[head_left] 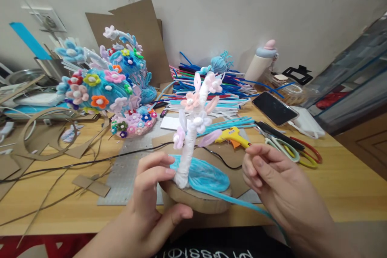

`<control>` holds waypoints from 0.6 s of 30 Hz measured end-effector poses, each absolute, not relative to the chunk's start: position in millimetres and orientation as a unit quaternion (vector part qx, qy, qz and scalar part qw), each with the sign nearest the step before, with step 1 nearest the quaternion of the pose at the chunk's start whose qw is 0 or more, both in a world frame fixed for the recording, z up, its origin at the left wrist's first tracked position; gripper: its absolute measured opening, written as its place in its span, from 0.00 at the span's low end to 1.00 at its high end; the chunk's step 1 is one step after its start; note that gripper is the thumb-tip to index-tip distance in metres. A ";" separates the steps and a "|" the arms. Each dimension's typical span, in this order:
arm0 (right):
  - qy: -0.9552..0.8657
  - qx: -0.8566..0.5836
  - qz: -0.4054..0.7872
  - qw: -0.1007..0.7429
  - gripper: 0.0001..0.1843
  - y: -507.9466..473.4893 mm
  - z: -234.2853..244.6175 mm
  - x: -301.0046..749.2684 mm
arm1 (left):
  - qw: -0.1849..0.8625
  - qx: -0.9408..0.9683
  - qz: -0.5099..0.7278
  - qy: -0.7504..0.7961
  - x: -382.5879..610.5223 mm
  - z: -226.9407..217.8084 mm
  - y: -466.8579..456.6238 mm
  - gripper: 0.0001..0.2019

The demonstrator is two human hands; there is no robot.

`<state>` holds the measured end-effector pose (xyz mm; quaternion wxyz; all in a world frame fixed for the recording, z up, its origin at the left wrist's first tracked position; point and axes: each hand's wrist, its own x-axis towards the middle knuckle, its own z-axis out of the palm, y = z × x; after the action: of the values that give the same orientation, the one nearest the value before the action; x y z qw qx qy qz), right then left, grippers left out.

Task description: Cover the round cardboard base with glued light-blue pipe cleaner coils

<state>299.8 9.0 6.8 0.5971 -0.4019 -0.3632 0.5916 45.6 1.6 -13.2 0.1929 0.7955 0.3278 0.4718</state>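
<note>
My left hand (157,197) is closed around the left edge of a cardboard base (208,207), thumb low on its side and fingertips beside the white stem. The wrapped white stem (189,149) stands tilted on the base, bearing pink and lilac fuzzy flowers (191,101). Flat coils of blue pipe cleaner (210,175) cover part of the base's top. From them a loose blue strand (244,204) runs right, passing by my right wrist. To the right of the base, my right hand (275,181) has its fingers curled and pinched; what they hold, if anything, is hidden.
Behind lie a pile of coloured pipe cleaners (208,88) and a yellow glue gun (232,136), whose black cord (130,152) crosses the table. Flower-covered blue ornaments (99,84) stand left. Scissors (284,149), a phone (274,108) and a white bottle (258,64) are right.
</note>
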 end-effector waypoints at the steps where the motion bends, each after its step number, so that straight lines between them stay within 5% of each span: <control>1: -0.382 -0.398 0.586 0.594 0.06 7.0 8.7 300.5 | 0.201 0.792 0.475 0.327 46.3 -15.3 0.7 0.31; 7: -0.396 -0.361 0.588 0.606 0.03 1.1 6.6 307.2 | 0.206 0.794 0.474 0.320 49.4 -18.5 -0.9 0.31; 18: -0.326 -0.323 0.658 0.597 0.16 2.9 0.5 309.0 | 0.203 0.793 0.471 0.327 55.4 -13.0 0.6 0.30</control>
<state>309.0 2.9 0.5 0.5973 -0.3231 -0.3258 0.6578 55.4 0.6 -13.0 0.2034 0.7934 0.3272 0.4712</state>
